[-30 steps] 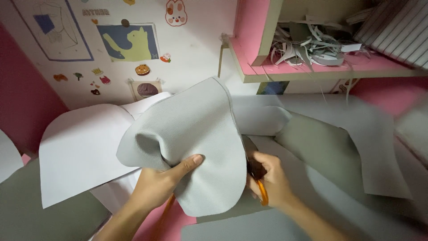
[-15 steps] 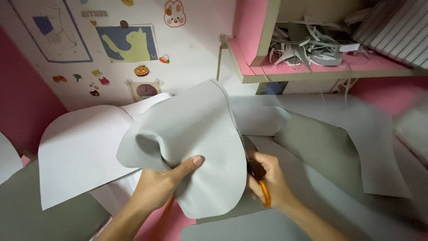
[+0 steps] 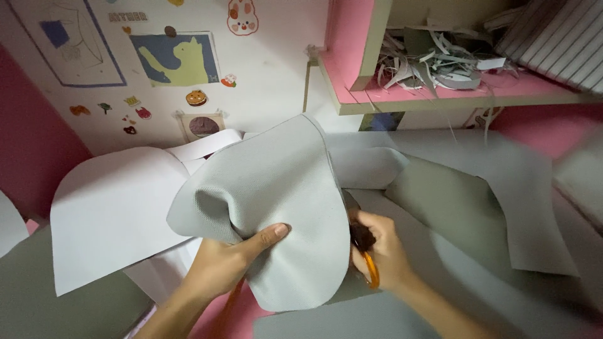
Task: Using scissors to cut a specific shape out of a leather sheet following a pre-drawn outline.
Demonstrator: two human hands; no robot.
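My left hand [image 3: 229,263] pinches a curved piece of light grey material [image 3: 276,194], thumb on top, and holds it raised and bent over. My right hand [image 3: 380,251] sits just right of that piece and grips orange-handled scissors [image 3: 369,263]. The scissor blades are hidden behind the grey piece's right edge.
More grey sheets [image 3: 477,207] lie spread to the right. A pale sheet [image 3: 107,213] lies to the left. A pink shelf [image 3: 440,94] above holds a heap of grey offcut strips [image 3: 433,59]. Pictures and stickers [image 3: 176,59] cover the white wall behind.
Almost nothing has moved; both hands keep their grip and the grey piece stays raised in the same place.
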